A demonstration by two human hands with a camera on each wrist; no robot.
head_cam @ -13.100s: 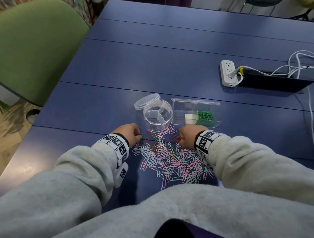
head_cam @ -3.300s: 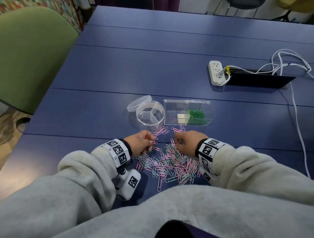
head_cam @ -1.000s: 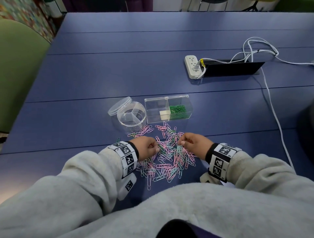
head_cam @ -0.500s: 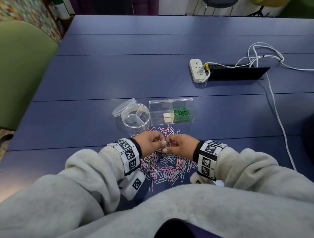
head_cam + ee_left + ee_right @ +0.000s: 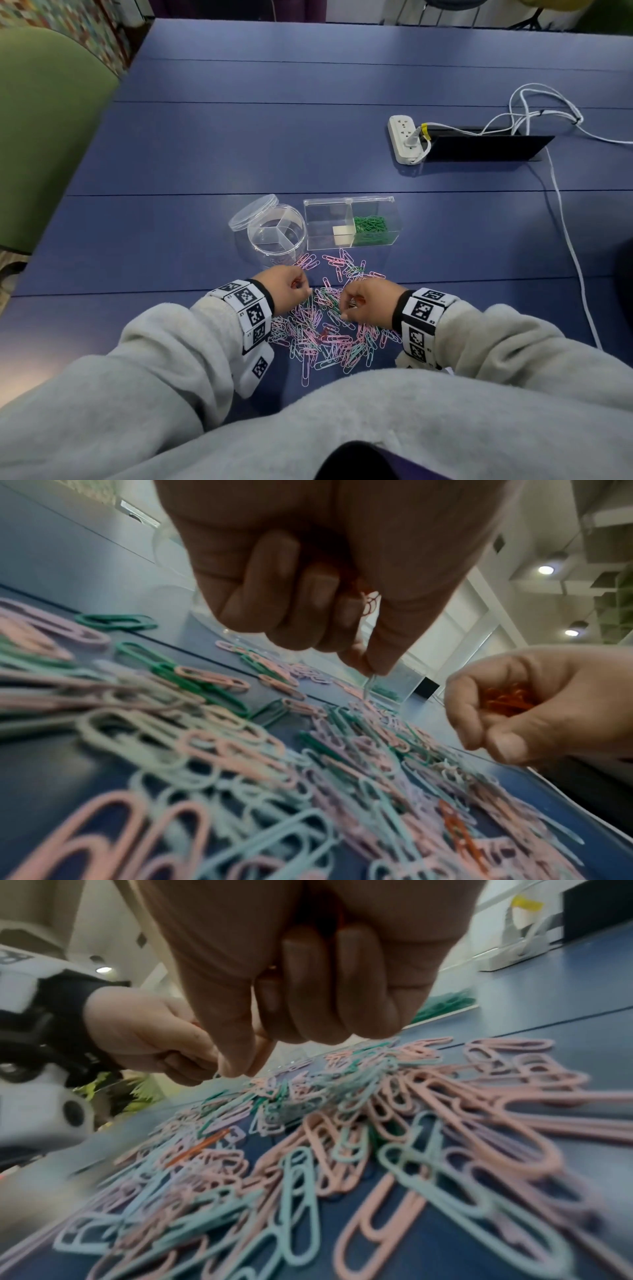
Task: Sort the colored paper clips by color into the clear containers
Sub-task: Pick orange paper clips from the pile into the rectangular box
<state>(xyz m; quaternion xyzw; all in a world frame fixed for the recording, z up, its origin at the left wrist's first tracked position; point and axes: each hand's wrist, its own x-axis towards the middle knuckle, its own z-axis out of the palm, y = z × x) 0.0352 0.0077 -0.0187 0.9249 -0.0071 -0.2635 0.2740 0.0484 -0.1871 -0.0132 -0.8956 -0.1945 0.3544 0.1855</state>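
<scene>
the left hand [image 5: 287, 287] is hovering over the left edge of the paper clip pile [image 5: 329, 329] on the blue table [image 5: 239, 144], its fingers curled around red clips [image 5: 368, 603] while thumb and forefinger are pinching a pale blue clip [image 5: 369, 685] that is hanging down to the pile. just beyond the pile the round clear container [image 5: 277, 236] is standing beside the rectangular clear box [image 5: 352, 222], whose right compartment is holding green clips [image 5: 371, 228]. the right hand [image 5: 368, 301] is hovering over the pile's right side, clenched around a bunch of orange-red clips [image 5: 507, 700].
</scene>
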